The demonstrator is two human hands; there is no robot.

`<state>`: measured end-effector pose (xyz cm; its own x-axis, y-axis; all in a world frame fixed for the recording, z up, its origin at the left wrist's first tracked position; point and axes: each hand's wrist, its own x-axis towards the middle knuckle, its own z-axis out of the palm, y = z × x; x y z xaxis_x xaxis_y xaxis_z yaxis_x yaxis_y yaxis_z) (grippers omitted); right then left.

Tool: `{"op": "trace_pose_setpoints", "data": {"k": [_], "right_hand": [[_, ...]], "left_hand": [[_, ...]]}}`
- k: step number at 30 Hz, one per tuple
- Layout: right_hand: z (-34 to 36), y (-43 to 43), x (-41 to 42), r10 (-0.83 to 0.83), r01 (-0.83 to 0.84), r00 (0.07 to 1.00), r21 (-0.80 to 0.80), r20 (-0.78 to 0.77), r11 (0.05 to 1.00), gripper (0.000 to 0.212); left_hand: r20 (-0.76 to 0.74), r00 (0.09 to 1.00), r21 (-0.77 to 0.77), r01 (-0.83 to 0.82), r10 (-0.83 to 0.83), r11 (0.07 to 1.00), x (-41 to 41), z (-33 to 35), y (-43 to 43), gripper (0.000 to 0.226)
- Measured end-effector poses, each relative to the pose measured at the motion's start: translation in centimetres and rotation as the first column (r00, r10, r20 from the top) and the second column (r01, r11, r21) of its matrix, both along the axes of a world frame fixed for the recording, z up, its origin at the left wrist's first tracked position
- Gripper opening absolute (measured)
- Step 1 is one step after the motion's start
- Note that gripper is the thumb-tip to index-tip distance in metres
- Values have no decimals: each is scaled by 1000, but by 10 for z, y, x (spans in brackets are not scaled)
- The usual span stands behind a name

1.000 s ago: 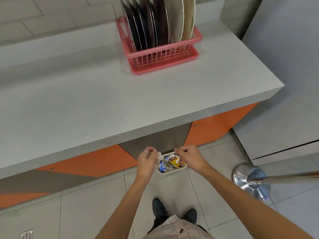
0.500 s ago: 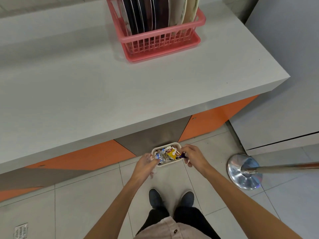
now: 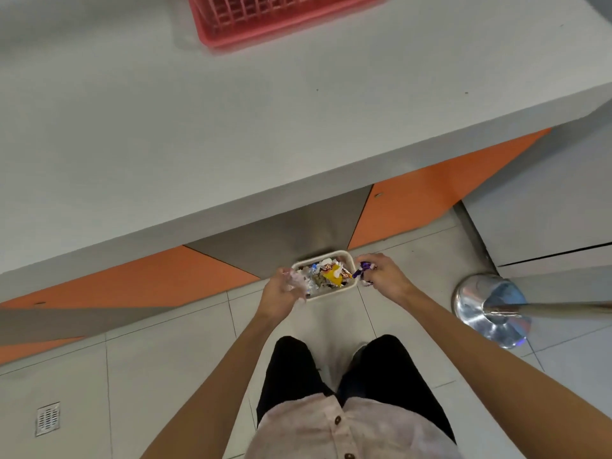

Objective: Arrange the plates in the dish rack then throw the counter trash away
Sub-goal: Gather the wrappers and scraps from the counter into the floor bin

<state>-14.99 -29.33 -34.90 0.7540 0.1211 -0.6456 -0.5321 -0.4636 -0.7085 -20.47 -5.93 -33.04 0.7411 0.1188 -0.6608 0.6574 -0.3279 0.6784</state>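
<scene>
A small white trash bin (image 3: 349,260) stands on the floor under the counter edge, packed with colourful wrappers (image 3: 328,274). My left hand (image 3: 281,293) hovers over its left rim and holds crumpled clear plastic (image 3: 299,281). At the bin's right rim, my right hand (image 3: 384,276) pinches a purple wrapper (image 3: 362,271). The pink dish rack (image 3: 281,21) sits at the back of the white counter (image 3: 231,127), cut off by the top edge, so the plates are out of view.
A steel post with a domed base (image 3: 490,309) stands on the tiled floor to the right. A floor drain (image 3: 48,419) lies at the lower left. Orange and grey cabinet panels (image 3: 149,279) run beneath the counter. My legs and shoes are just behind the bin.
The camera has tilted down and closer, pushing the rack to the top edge. Both hands have stayed at the bin; the purple wrapper now shows in my right hand.
</scene>
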Motion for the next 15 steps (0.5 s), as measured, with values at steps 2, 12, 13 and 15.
{"op": "trace_pose_setpoints", "data": {"k": [2,12,13,15], "right_hand": [[-31,-3,6,74,-73,996,-20,54,997,44],[-231,4,34,75,-72,980,-25,184,997,36],[-252,5,37,86,-79,975,-43,204,996,34],[-292,7,47,118,-103,957,-69,265,992,33]], "left_hand": [[21,1000,-24,-20,20,1000,9,-32,4,36],[152,985,-49,85,-77,995,48,-239,-1,40],[173,980,-23,101,-95,995,52,-259,-1,37],[218,969,9,122,-121,993,63,-290,-3,30]]}}
